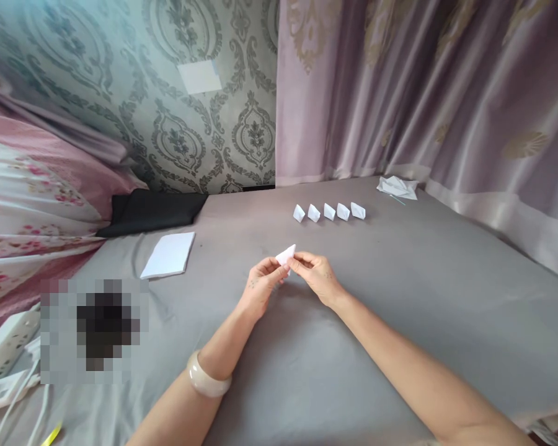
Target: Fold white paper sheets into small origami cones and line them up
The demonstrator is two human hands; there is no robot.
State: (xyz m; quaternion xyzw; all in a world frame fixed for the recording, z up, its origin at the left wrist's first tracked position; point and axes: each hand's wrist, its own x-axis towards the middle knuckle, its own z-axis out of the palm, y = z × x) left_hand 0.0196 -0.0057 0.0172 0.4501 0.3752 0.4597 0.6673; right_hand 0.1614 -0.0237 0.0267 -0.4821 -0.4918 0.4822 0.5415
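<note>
Between my two hands, over the middle of the grey sheet, is a small folded white paper piece (286,254) with a pointed top. My left hand (261,282) pinches its left side, thumb in front. From the right, my right hand (317,275) grips it with thumb and fingers. Parts of the paper are hidden behind the fingers. Beyond my hands stands a row of several small folded white paper shapes (329,212). A stack of white paper (170,254) lies to the left of my hands.
The grey sheet (400,297) covers the flat surface. A black folded cloth (153,210) lies at the back left. Crumpled white paper (397,186) sits at the far right by the purple curtain (353,93). White power strips (9,344) with cables are at the left edge, beside a blurred-out patch.
</note>
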